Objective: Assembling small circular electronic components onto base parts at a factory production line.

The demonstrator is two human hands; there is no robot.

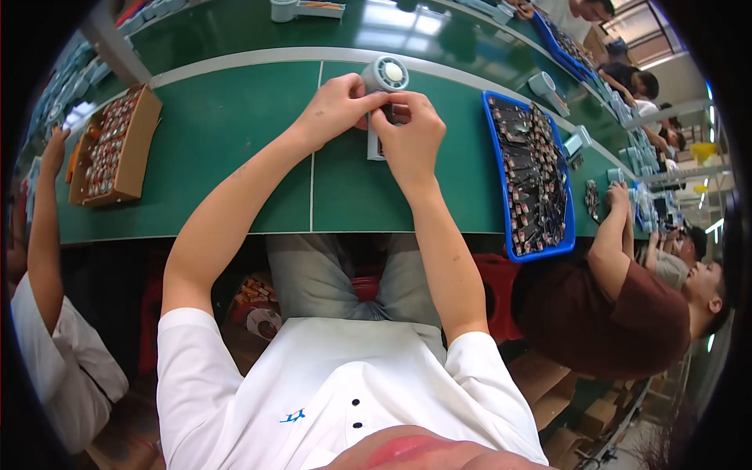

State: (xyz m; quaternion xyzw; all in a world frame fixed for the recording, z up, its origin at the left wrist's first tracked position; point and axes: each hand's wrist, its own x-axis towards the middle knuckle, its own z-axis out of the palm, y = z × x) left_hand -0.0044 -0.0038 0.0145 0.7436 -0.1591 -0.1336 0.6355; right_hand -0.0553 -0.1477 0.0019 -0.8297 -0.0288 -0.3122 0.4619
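Observation:
A light grey-blue handheld fan [386, 73] with a round head and a pale centre lies on the green table in front of me, its handle pointing toward me. My left hand [338, 110] is closed on it just below the head, thumb and fingers pressed together. My right hand [415, 133] meets it from the other side in a pinch over the handle. Whatever sits between those right fingertips is too small and covered to make out. The lower end of the handle shows under my right hand; its middle is hidden.
To my right a blue tray [489, 129] holds many small black parts with wires. At the left stands a cardboard box [149, 117] of small reddish-and-white pieces. Beyond the pale table edge runs a green conveyor [258, 31] carrying more fan parts. People work on both sides.

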